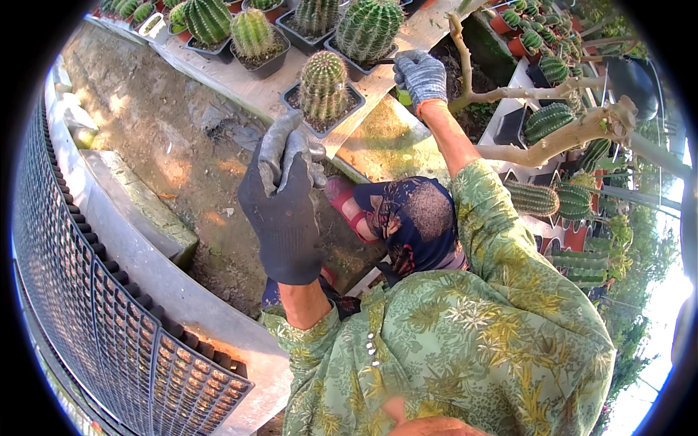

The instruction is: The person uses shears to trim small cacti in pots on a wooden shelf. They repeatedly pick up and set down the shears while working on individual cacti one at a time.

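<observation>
One potted cactus [323, 91] at bench [378, 87] edge, likely for easy reach | your left hand [287, 174] loosely curled beside it, can't tell if gripping | your right hand [422, 76] closed, seemingly pinching thin dark tool [384, 62] near bigger cactus [369, 29]

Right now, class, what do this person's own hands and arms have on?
The left hand is gloved, with a dark grey body and paler grey fingers. The right hand is gloved in mottled grey, with an orange edge at the wrist. Both sleeves are green with a leafy print, yellowish in places, and stop short of the wrists.
</observation>
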Demonstrator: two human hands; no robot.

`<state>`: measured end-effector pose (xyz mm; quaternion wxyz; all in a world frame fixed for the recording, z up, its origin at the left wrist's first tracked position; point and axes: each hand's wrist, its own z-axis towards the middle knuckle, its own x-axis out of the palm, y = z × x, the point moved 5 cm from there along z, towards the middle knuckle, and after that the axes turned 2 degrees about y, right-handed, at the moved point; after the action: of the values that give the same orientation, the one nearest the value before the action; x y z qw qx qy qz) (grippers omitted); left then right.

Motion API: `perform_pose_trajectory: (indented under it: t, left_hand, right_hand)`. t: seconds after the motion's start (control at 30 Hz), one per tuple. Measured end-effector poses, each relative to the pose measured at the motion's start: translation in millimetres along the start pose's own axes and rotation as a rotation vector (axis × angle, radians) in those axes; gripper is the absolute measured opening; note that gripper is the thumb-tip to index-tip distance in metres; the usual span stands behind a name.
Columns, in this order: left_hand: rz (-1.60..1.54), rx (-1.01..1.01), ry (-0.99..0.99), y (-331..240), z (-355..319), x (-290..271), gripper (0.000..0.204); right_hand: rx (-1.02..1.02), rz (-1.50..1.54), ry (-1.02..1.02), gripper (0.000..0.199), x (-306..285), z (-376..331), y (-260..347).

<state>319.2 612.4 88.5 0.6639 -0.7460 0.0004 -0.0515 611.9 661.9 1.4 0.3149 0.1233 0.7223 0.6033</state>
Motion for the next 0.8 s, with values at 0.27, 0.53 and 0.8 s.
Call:
perform_pose_trajectory:
  t: [0.27,0.53,0.8]
  left_hand:
    - [0.022,0.046,-0.008,-1,-1,0,0.026]
    - [0.035,0.041,-0.018,1,0,0,0.026]
    - [0.049,0.001,0.001,0,-1,1,0.026]
  right_hand:
    - [-0.156,-0.353,-0.021,0.013,-8,0,21]
    - [0.019,-0.073,0.064,0.015,-1,1,10]
    - [-0.145,-0.379,0.051,0.019,1,11,3]
